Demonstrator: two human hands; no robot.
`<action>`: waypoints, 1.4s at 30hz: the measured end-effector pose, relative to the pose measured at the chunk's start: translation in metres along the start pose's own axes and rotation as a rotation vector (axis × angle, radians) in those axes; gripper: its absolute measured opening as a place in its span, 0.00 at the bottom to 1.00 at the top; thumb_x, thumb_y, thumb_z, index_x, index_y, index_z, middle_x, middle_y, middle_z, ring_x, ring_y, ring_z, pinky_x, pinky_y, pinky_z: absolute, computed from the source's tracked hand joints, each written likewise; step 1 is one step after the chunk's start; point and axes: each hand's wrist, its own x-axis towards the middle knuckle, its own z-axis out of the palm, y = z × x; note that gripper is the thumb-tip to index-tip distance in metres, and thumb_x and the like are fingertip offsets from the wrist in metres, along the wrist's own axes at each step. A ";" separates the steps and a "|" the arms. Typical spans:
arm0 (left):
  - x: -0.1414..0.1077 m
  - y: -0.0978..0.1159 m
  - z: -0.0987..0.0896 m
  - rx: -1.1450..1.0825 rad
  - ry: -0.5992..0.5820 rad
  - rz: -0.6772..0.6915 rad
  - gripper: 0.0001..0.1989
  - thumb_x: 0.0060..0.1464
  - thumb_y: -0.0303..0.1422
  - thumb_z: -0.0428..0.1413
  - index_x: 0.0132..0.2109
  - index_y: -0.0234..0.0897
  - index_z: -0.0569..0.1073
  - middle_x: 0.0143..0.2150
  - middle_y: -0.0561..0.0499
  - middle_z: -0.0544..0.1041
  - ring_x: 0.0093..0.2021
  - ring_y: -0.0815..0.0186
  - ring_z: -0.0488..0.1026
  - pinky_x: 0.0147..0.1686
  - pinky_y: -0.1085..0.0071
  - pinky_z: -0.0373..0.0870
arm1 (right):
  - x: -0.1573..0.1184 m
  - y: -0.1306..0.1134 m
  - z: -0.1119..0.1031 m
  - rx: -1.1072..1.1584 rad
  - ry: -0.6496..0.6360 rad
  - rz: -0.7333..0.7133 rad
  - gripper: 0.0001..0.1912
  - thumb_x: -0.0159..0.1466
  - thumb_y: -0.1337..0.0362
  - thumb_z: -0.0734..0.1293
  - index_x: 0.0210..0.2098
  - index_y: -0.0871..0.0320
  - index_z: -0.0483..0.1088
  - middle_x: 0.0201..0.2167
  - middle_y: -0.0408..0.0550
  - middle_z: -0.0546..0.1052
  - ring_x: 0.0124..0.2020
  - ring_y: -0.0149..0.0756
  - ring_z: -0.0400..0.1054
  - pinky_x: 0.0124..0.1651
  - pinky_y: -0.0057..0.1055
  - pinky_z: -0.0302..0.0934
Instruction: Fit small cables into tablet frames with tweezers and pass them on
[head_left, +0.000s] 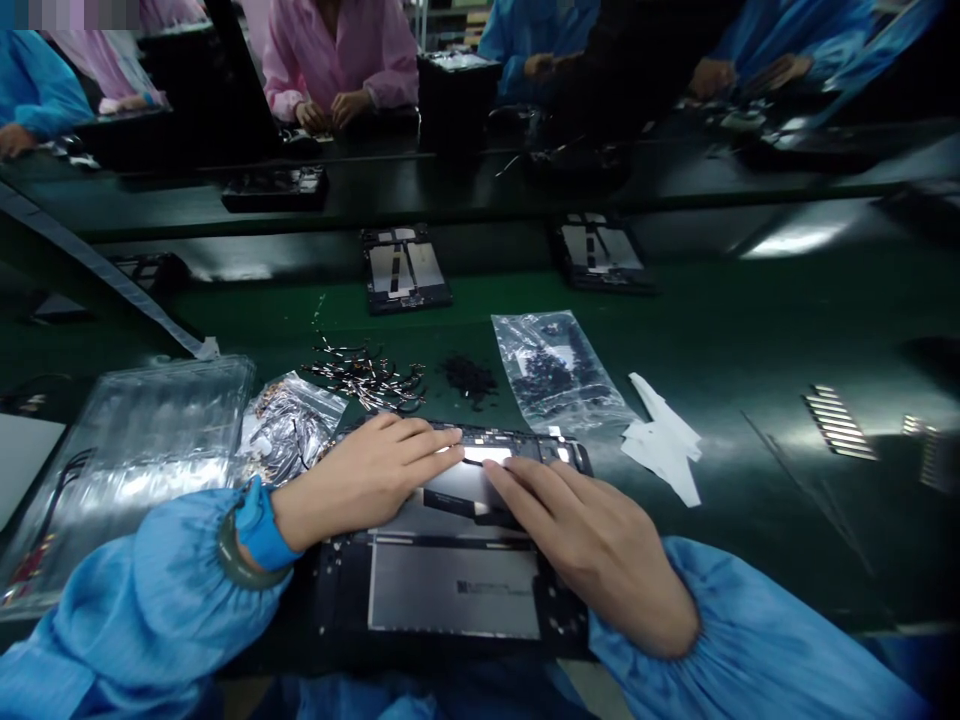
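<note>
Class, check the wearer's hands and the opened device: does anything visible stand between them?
Nothing visible: the left hand and right hand reach directly onto the far part of the opened device. The clear bag lies beyond it.

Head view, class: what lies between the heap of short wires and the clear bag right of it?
A small pile of black pieces lies there, in the head view.

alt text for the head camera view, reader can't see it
A person's left hand and right hand touch an opened electronic device on a green worktop. Beyond it lie a pile of thin wire-like pieces, a small black heap and a clear bag of dark pieces; other people in pink and blue are opposite.
</note>
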 end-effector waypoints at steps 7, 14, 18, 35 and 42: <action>-0.001 -0.002 0.002 0.027 0.012 0.029 0.20 0.60 0.22 0.45 0.59 0.33 0.63 0.62 0.45 0.65 0.55 0.57 0.64 0.48 0.59 0.65 | -0.003 -0.001 0.004 -0.014 0.007 -0.008 0.16 0.66 0.77 0.56 0.46 0.66 0.72 0.37 0.54 0.76 0.32 0.37 0.65 0.32 0.33 0.54; -0.001 -0.001 0.002 0.047 0.005 0.030 0.21 0.60 0.22 0.44 0.60 0.33 0.62 0.62 0.46 0.65 0.56 0.57 0.64 0.48 0.59 0.65 | -0.004 -0.002 0.009 -0.011 0.013 0.012 0.14 0.65 0.76 0.58 0.46 0.66 0.72 0.38 0.54 0.76 0.32 0.38 0.64 0.31 0.34 0.53; -0.001 0.000 0.002 0.045 -0.007 0.021 0.21 0.60 0.22 0.45 0.60 0.33 0.62 0.63 0.46 0.65 0.55 0.57 0.64 0.49 0.58 0.65 | -0.004 -0.001 0.009 -0.025 0.010 0.007 0.14 0.66 0.75 0.58 0.46 0.66 0.72 0.38 0.54 0.76 0.31 0.38 0.64 0.31 0.34 0.53; 0.006 -0.003 0.002 -0.195 0.094 -0.171 0.17 0.65 0.34 0.44 0.57 0.36 0.65 0.56 0.44 0.70 0.54 0.63 0.68 0.50 0.65 0.67 | -0.052 0.014 -0.007 0.303 0.136 0.472 0.12 0.66 0.68 0.60 0.46 0.63 0.70 0.44 0.56 0.74 0.43 0.41 0.70 0.44 0.34 0.65; 0.021 -0.009 -0.017 -0.153 0.136 -0.496 0.16 0.62 0.41 0.46 0.40 0.35 0.73 0.37 0.45 0.74 0.39 0.58 0.72 0.39 0.63 0.70 | -0.079 0.009 -0.001 0.789 -0.152 1.116 0.26 0.61 0.42 0.57 0.38 0.56 0.74 0.35 0.51 0.79 0.38 0.44 0.74 0.37 0.34 0.68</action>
